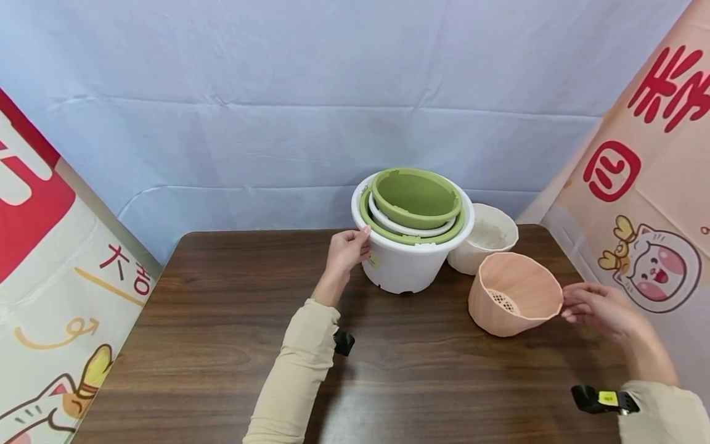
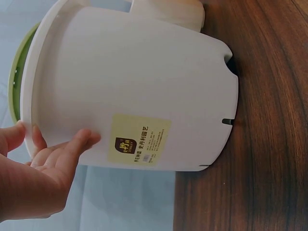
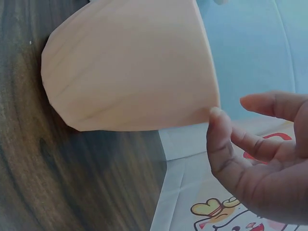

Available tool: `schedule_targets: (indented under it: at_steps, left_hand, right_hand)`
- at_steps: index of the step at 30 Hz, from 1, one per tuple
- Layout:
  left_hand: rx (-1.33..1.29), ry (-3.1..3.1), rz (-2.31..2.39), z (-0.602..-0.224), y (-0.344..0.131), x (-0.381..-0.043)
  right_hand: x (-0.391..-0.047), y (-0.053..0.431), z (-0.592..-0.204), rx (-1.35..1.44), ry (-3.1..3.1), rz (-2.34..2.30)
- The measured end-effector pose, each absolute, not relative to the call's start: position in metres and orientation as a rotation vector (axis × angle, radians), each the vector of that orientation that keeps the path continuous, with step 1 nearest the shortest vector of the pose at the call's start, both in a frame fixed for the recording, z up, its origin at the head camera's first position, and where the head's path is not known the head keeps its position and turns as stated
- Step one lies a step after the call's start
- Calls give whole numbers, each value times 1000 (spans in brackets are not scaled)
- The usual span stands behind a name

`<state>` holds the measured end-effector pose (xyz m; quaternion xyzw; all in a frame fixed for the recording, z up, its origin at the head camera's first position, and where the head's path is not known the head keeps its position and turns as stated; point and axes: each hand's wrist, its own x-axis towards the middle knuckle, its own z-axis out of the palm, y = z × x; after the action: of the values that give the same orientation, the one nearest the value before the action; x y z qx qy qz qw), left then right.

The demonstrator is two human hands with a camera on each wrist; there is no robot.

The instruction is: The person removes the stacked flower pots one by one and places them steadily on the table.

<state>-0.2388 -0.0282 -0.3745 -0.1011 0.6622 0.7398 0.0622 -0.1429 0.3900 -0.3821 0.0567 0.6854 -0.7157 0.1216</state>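
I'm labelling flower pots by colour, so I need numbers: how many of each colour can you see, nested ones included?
White pots: 2
Green pots: 2
Cream pot: 1
Peach pot: 1
Total: 6 visible

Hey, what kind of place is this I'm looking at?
Probably a makeshift filming booth, though I can't be sure: a plain pale cloth hangs behind the wooden table, and printed cartoon sheets line both sides.
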Motion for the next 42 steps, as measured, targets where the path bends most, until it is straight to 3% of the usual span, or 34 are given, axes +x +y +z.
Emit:
schedule_targets:
  at_steps: [25,42]
  left_hand:
    - [-282,2008,2239,-374,-30,-239]
    - [-285,2005,2241,-375,-29,-238]
  right_hand:
    - [-168,341,-351,-101,1926,-2110]
    - [-189,294,-340,-138,1909,-2146]
